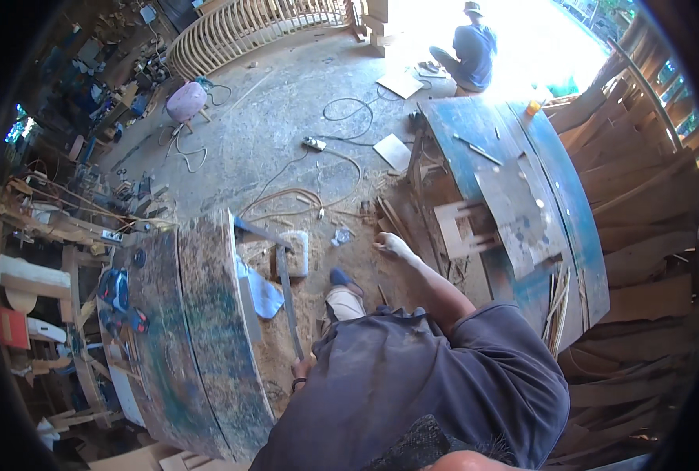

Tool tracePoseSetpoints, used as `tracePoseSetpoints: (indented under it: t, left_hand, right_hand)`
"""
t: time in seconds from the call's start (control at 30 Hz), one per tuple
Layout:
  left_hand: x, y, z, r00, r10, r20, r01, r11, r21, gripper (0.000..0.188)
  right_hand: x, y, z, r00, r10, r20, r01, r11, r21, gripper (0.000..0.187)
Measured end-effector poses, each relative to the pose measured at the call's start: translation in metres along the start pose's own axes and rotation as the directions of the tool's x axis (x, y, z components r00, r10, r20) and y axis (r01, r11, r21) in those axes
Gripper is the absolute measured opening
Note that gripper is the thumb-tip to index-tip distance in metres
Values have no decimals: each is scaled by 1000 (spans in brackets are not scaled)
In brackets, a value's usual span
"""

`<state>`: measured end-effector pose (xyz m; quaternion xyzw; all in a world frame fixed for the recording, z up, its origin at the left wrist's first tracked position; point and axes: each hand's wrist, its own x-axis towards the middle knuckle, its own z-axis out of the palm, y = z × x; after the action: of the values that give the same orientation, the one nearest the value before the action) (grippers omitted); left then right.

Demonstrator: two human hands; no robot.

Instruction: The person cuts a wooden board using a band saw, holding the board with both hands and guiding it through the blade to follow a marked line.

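Observation:
At the lower middle, my left hand (304, 369) is closed around the near end of a long grey L-shaped bar (286, 290), which looks like a carpenter's square. Its short leg reaches toward the corner of the left workbench (208, 330). My shirt partly hides that hand. Over the dusty floor hangs my right hand (395, 246), pale with dust, its fingers loosely apart and nothing visible in them. It is nearest to a light wooden piece with a cut-out (461, 230) that juts from the right workbench (585, 235).
A flat grey sheet (518, 212) and thin wooden strips (557, 306) lie on the right bench. A white block (293, 253) stands on the floor, with cables (318, 200) beyond. Far off are a pink stool (186, 102), a slatted curved frame (255, 31) and a seated person (475, 51).

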<state>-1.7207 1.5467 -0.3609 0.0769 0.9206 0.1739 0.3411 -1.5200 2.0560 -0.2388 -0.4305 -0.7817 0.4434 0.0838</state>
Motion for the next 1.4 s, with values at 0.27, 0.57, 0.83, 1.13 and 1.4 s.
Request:
tracePoseSetpoints:
  t: [0.27, 0.57, 0.83, 1.13, 1.4]
  left_hand:
    - [239, 236, -41, 951, 308, 22, -293, 921, -255, 32]
    - [367, 571, -186, 885, 466, 15, -372, 724, -581, 23]
    - [543, 569, -239, 938, 318, -140, -336, 724, -602, 28]
    - [591, 517, -295, 994, -94, -51, 93, 995, -27, 33]
    - [677, 592, -305, 974, -223, -34, 222, 974, -48, 38]
  right_hand:
    - [132, 48, 9, 974, 207, 94, -168, 934, -316, 33]
    - [150, 63, -33, 539, 842, 26, -791, 495, 361, 20]
    - [355, 0, -9, 567, 797, 208, -821, 569, 55, 24]
    - [759, -114, -61, 947, 266, -178, -276, 961, -31, 33]
    - [944, -229, -48, 984, 177, 16, -176, 983, -59, 35]
